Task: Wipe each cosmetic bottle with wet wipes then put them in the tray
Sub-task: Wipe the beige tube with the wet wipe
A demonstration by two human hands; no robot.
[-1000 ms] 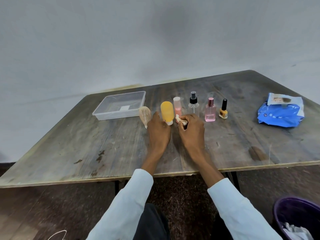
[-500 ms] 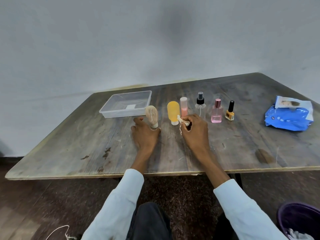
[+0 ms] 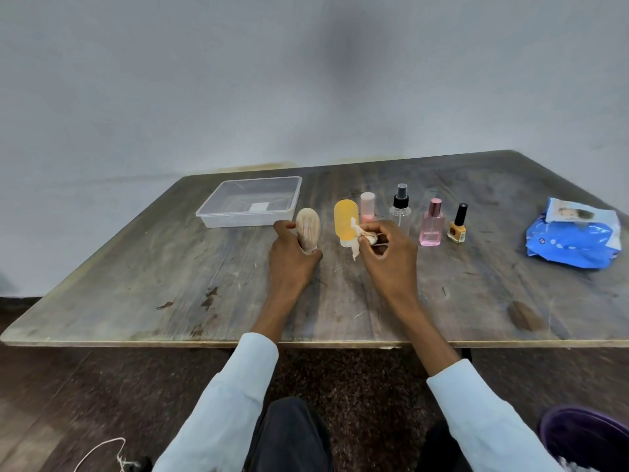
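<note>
Left hand is gripping the beige brush-shaped item upright on the bench; right hand is pinching a crumpled wet wipe. Wiping appears pending; the clear tray is standing just beyond.

Both forearms forward; left hand and right hand seemingly curled.

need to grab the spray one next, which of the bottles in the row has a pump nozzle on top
The clear spray bottle, third in the standing row between the pale pink tube and the pink perfume bottle. It alone has a black pump nozzle.
</note>
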